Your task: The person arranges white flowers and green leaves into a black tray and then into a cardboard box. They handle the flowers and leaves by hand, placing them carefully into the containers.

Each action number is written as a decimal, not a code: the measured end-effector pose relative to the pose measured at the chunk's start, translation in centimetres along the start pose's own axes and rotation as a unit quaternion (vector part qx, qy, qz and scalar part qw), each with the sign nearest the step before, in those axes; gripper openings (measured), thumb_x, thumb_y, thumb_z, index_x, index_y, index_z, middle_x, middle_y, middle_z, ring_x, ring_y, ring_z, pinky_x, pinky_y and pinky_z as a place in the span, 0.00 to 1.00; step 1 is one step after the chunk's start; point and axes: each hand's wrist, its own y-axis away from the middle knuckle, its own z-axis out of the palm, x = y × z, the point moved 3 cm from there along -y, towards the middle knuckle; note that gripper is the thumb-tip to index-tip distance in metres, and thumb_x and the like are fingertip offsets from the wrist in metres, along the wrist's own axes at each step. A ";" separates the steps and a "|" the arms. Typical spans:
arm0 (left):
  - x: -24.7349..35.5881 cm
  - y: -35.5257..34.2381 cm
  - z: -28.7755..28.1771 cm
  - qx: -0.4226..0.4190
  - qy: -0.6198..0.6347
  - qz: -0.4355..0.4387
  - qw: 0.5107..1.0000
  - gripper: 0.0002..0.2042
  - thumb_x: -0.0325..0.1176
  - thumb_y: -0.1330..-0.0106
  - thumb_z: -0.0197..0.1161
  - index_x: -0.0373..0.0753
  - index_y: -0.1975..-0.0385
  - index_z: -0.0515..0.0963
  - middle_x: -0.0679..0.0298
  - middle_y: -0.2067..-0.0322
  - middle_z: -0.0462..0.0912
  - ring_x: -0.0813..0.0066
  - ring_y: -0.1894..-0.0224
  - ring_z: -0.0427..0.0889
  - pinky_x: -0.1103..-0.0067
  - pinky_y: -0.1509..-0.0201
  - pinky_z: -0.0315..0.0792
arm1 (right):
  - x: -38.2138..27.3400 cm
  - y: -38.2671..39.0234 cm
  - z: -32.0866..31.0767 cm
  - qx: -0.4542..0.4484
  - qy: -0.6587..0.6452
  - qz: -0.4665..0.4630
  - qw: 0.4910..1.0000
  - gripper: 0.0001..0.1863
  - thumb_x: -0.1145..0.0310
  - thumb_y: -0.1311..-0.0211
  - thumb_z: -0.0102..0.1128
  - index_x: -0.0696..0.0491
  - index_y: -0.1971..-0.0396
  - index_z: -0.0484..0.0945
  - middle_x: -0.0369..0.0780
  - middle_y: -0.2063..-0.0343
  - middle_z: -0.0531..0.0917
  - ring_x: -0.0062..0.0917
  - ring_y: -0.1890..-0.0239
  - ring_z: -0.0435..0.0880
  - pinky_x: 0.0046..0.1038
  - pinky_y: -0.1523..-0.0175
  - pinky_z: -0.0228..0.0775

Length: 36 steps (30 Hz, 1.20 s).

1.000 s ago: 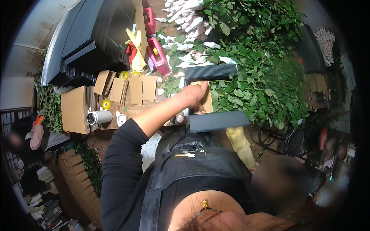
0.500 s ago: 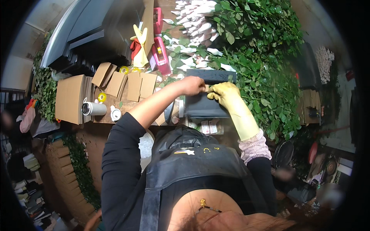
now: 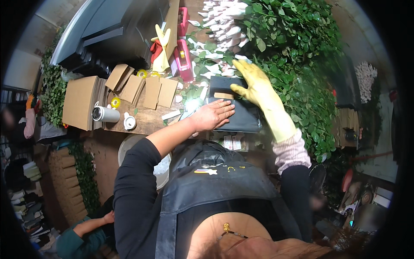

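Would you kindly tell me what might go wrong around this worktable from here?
The dark sheet under the bare left hand could slide if pressed unevenly. The gloved right hand, spread open beside the leafy stems, might snag them. The tumbler, close to the table's front edge, could get knocked off.

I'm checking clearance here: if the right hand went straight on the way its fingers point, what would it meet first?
Probably the white-wrapped bud lying just ahead of the yellow-gloved right hand, though the height is unclear and the hand might pass above it.
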 end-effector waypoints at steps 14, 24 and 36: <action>1.6 1.1 -1.8 0.217 -0.017 -0.058 0.974 0.06 0.38 0.35 0.66 0.44 0.64 0.84 0.67 0.72 0.81 0.64 0.69 0.83 0.69 0.67 0.75 | -5.0 5.1 5.9 -0.387 0.215 0.090 0.892 0.15 0.64 0.27 0.45 0.47 0.49 0.78 0.39 0.55 0.88 0.35 0.55 0.88 0.39 0.57 0.81; 0.1 14.6 3.5 -0.059 -0.021 -0.523 0.850 0.47 0.42 0.49 0.78 0.32 0.30 0.58 0.48 0.42 0.68 0.49 0.39 0.67 0.60 0.38 0.66 | -5.2 10.6 7.2 -0.189 0.185 0.022 0.964 0.27 0.77 0.37 0.48 0.50 0.36 0.70 0.49 0.40 0.79 0.42 0.45 0.84 0.36 0.45 0.81; -2.1 11.2 -0.8 0.028 0.334 -0.522 0.784 0.36 0.22 0.45 0.58 0.38 0.31 0.62 0.38 0.41 0.69 0.41 0.35 0.69 0.63 0.32 0.65 | -4.6 11.3 8.3 -0.110 0.161 0.080 0.978 0.17 0.70 0.28 0.51 0.46 0.43 0.79 0.48 0.46 0.83 0.40 0.48 0.85 0.32 0.45 0.80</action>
